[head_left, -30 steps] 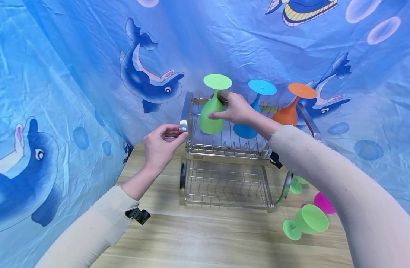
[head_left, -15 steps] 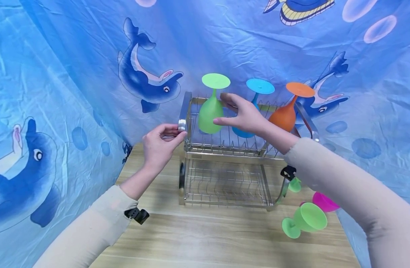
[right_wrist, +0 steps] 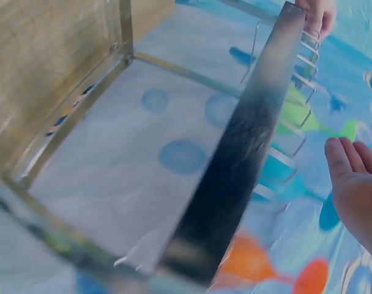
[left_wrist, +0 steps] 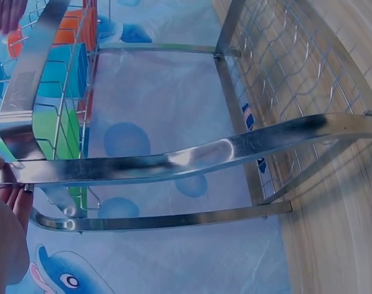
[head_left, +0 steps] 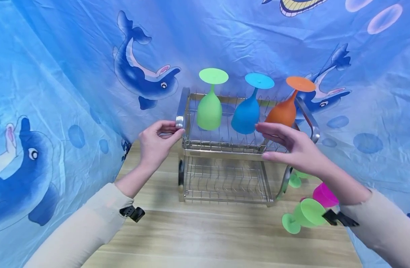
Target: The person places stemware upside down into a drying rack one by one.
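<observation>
A two-tier metal dish rack [head_left: 221,153] stands on the wooden table. On its upper tier, upside down with bases up, are a green goblet [head_left: 209,113], a blue goblet [head_left: 245,116] and an orange goblet [head_left: 282,111], which tilts to the right. My left hand [head_left: 156,143] pinches the rack's upper left frame between thumb and fingers. Before the rack's right half hovers my right hand [head_left: 293,147], fingers extended, thumb apart and nothing held. It hides part of the upper tier. The left wrist view shows the rack's curved side bar [left_wrist: 204,156] running from the left hand.
Right of the rack, a green goblet [head_left: 308,212] lies on its side on the table [head_left: 198,234]. Beside it are a magenta goblet [head_left: 325,195] and another green one [head_left: 294,181], partly hidden. A blue dolphin-print curtain [head_left: 80,74] surrounds the table's back and sides.
My right hand has left the upright green goblet and moved right and toward me, uncovering the blue goblet. The left hand keeps its hold on the rack frame.
</observation>
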Demonstrator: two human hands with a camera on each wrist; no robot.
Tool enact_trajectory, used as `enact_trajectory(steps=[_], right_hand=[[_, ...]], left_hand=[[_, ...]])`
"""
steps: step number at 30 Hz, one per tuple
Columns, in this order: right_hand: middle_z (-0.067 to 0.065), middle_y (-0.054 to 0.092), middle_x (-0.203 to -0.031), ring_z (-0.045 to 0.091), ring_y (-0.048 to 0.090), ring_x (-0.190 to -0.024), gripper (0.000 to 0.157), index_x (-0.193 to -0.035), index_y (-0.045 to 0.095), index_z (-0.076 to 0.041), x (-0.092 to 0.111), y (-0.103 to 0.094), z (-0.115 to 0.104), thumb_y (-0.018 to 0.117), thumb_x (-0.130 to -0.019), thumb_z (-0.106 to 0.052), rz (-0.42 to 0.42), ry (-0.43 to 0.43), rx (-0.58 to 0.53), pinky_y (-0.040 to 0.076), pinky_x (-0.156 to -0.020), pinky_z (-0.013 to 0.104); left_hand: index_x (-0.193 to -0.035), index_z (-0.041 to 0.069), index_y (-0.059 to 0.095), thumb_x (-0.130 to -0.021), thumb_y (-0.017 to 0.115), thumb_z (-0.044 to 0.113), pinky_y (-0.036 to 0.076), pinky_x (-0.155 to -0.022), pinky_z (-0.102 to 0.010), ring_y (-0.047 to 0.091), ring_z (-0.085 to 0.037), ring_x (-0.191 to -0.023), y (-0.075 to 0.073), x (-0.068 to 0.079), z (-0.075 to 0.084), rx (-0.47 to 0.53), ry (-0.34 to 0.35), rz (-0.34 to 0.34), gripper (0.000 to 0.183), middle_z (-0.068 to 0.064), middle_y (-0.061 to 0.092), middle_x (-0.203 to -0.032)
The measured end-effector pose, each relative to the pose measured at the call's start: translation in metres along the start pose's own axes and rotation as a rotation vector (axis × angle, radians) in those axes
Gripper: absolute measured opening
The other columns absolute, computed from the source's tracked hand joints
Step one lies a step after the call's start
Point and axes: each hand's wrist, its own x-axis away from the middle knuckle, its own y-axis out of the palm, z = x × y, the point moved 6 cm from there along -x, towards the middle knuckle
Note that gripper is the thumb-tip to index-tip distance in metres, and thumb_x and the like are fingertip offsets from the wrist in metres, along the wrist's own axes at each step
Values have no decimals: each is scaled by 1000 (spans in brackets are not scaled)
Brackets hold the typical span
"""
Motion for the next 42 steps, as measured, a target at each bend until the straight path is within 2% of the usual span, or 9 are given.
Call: enact_trajectory(steps=[4,11,16,22,30,34,38,40,42], right_hand=[[8,59,-155,7,57,-140,71,-154,50,4,40,-11,17,74,-89,19,51,-12,-72,48,-112,18],[14,65,-147,16,62,-136,68,-145,51,17,103,-23,32,66,-81,34,231,-66,-166,49,-111,19],[8,65,-149,11,61,-137,69,-148,52,14,126,-25,37,66,-83,32,266,2,-139,55,-100,15],[6,67,-146,9,63,-133,65,-145,51,18,151,-30,56,62,-83,35,311,41,-205,51,-105,16],[-15,63,-146,-7,59,-129,67,-150,53,8,189,-24,102,76,-88,18,351,250,105,48,-104,8],[0,58,-154,-16,44,-135,79,-157,49,-2,208,-21,128,87,-88,-2,340,334,290,33,-108,-1],[28,53,-154,19,45,-148,92,-162,44,-5,227,-16,152,92,-85,-19,327,420,426,20,-107,-2],[34,49,-155,46,45,-144,97,-163,40,-3,234,-12,161,93,-84,-21,327,448,427,18,-105,-2],[36,48,-154,61,46,-135,100,-163,37,0,241,-8,168,93,-83,-20,336,459,404,18,-104,-3]], left_hand=[[-108,-3,78,-86,92,9,65,-79,-21,75,-3,-87,-4,0,0,-3,-2,-17,29,-16,81,-101],[-115,0,77,-89,90,15,64,-84,-21,76,-5,-94,-14,1,-3,-64,-29,-72,33,-16,80,-107],[-116,4,78,-87,91,17,64,-83,-20,76,-2,-92,-29,4,-4,-119,-27,-69,34,-15,80,-106],[-118,6,79,-86,93,16,63,-84,-19,76,-3,-94,-42,8,-5,-153,-49,-94,37,-11,80,-109],[-124,3,76,-88,90,13,61,-84,-15,74,2,-96,-52,19,-19,-209,-93,-155,40,-16,78,-116],[-125,2,75,-88,90,12,61,-85,-15,73,5,-96,-55,28,-30,-216,-109,-182,41,-18,78,-117],[-124,2,75,-88,90,13,61,-86,-17,74,1,-98,-58,39,-40,-204,-123,-195,40,-17,78,-116],[-124,2,75,-89,90,14,62,-86,-18,74,0,-99,-58,45,-46,-202,-133,-200,40,-16,78,-115],[-124,3,75,-89,90,16,62,-86,-19,74,1,-99,-59,51,-52,-206,-143,-204,39,-15,78,-115]])
